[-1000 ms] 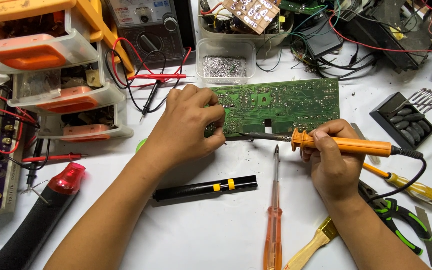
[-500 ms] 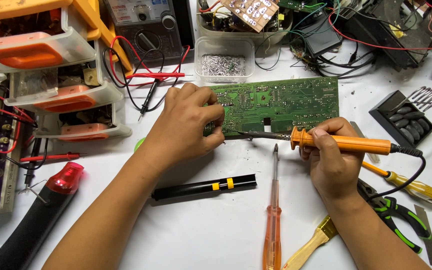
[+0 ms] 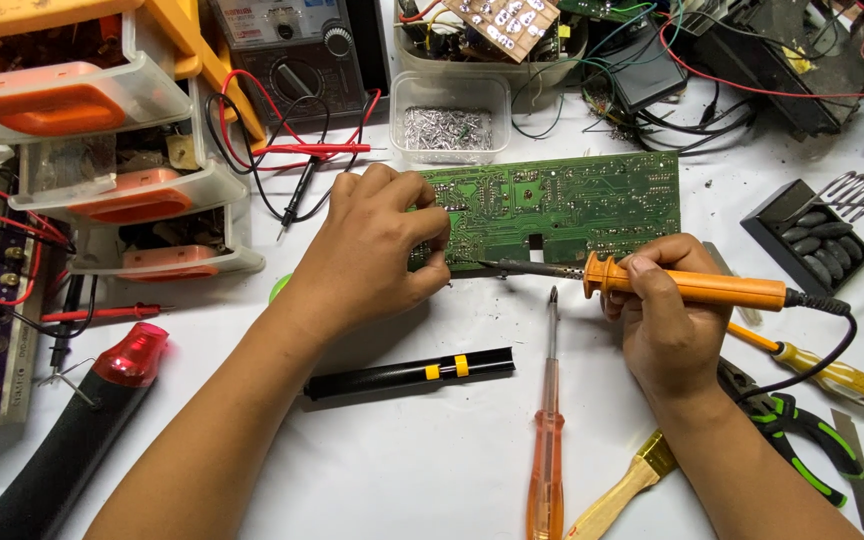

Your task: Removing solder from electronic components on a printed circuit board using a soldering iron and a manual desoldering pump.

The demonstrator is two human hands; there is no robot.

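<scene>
Right hand (image 3: 664, 325) is gripping the orange soldering iron (image 3: 687, 285), tip touching the green circuit board (image 3: 592, 200); left hand (image 3: 377, 250) is pinching its edge.

Green circuit board (image 3: 572, 205) flat, solder side up — orange-handled soldering iron (image 3: 642, 282) level, tip at its near edge

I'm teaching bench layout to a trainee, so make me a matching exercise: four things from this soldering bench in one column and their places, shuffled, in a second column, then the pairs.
Things:
1. orange-handled soldering iron
2. green circuit board
3. black tube with yellow bands
4. clear plastic tub of metal bits

Places:
A. behind the board's far edge
B. under the left hand
C. in the right hand
D. on the table between the forearms

Pairs: 1-C, 2-B, 3-D, 4-A
</scene>
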